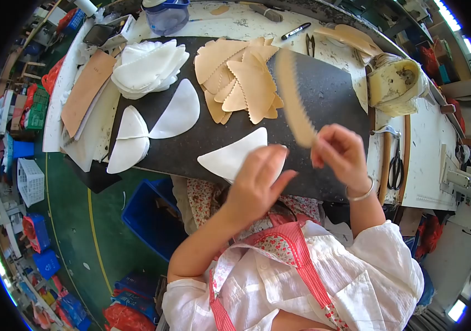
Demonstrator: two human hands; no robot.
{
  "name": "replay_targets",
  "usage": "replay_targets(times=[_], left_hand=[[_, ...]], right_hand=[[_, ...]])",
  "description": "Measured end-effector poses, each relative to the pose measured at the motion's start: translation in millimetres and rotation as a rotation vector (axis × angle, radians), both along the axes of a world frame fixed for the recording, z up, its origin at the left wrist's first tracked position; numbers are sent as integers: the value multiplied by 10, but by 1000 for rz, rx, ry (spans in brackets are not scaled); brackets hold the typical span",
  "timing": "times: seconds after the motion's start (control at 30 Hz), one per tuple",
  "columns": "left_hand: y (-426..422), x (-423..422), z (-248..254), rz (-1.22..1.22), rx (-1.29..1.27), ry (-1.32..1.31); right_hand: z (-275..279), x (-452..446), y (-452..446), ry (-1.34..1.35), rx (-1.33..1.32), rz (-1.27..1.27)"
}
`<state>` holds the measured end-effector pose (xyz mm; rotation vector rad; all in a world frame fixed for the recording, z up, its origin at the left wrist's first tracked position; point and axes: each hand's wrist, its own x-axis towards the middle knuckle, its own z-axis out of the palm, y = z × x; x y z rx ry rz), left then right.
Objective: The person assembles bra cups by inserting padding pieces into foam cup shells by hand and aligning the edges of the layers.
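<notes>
My right hand (337,154) pinches the lower end of a tan piece with a toothed edge (293,102), held up over the black mat (324,91). My left hand (260,179) has its fingers apart and lies over the right part of a white curved piece (233,156), partly hiding it. Behind them is a spread pile of tan toothed pieces (238,77). Left of that pile sits a stack of white pieces (150,66). A single white piece (179,113) and a smaller white stack (129,143) are at the mat's left.
Black scissors (395,170) lie at the right. A marker (296,31), small snips (310,45) and a blue-lidded container (166,16) are at the back. A yellowish worn block (394,83) stands back right. Brown sheets (87,91) lie at the left; a blue bin (152,220) stands below.
</notes>
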<state>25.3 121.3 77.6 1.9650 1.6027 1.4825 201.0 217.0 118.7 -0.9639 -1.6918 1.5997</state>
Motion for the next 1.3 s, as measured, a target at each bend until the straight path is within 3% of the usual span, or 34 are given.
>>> replay_targets(times=[0.17,0.3,0.4,0.47,0.5,0.57,0.63,0.7,0.77,0.8,0.9,0.97,1.0,1.07,1.1,1.13,1.17,1.2,1.23,1.27,1.3], left_hand=[[-230,65,256,-112,66,-178],[-386,-44,313,-143,12,-195],[-520,-208,296,-323,-124,-376],[-632,-278,157,-398,-164,-644],[-684,-301,96,-434,-181,-778],[-799,-296,82,-436,-210,-1289],[-837,-277,95,-407,-166,-1772],[-872,-366,71,-457,-148,-1916],[-908,-423,5,-536,-135,-2006],[-934,-444,55,-344,-201,-1944],[-1079,-733,-86,-242,-39,-1871],[-1278,-1025,-302,-283,131,-1557],[-1382,-1112,-255,-114,194,-1390],[-1609,-1291,-54,115,376,-1494],[-1743,-1386,31,186,516,-1767],[-1900,-1486,-10,-40,564,-1619],[-2063,-1579,-24,3,539,-1453],[-2190,-1600,-29,133,589,-1385],[-2290,-1606,-30,255,636,-1313],[-2366,-1594,-38,314,652,-1284],[-2434,-1584,-42,369,667,-1255]], right_hand=[[190,-64,-269,-78,233,275],[235,-147,-347,10,110,440],[175,-226,-347,92,-45,622],[174,-244,-290,60,-203,805],[156,-284,-320,221,-260,730],[55,-394,-444,536,-379,563],[-54,-453,-465,722,-699,475],[37,-457,-454,697,-875,449],[-102,-393,-460,580,-801,465],[-150,-365,-465,522,-765,471],[-188,-366,-367,534,-582,503],[-251,-359,-331,539,-555,368],[-307,-379,-326,515,-494,291],[-341,-484,-419,386,-332,200],[-416,-585,-513,317,-206,224],[-471,-715,-672,245,-123,229],[-687,-808,-832,171,-131,290],[-862,-1035,-1057,346,-137,354],[-834,-1186,-1204,137,82,399],[-955,-1359,-1402,145,38,455],[-1172,-1535,-1589,148,155,575]])
